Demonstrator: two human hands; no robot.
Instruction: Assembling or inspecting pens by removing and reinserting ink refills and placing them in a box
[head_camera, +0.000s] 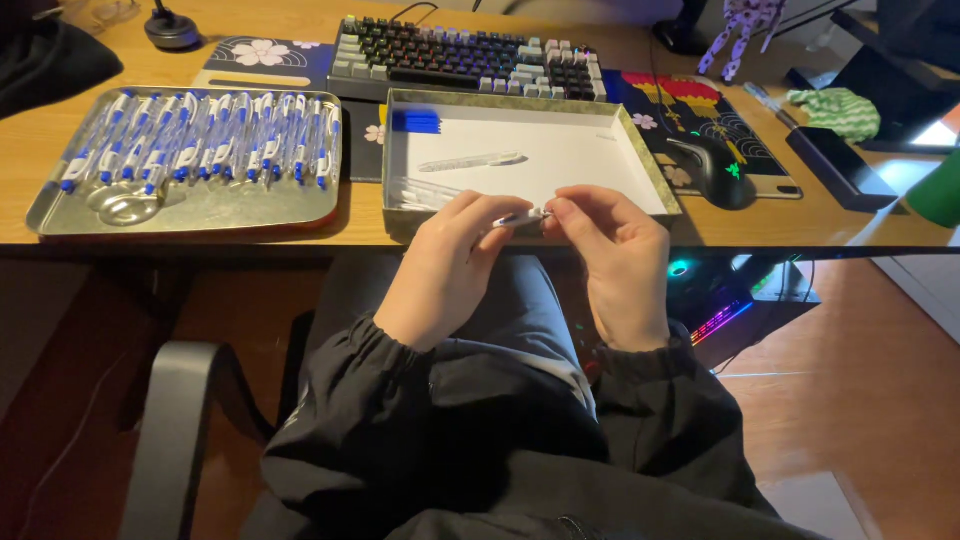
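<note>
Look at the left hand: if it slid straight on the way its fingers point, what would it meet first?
Probably the right hand: the left hand points right along the pen part both pinch, fingertips nearly meeting. Depth is unclear; the box lies just beyond.

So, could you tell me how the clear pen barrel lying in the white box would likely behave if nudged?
The barrel looks like a thin, round plastic tube, so it would probably roll on the flat floor of the box. It seems hollow and clear, so likely very light. It appears stiff, and its smooth surface may be a little slippery.
</note>
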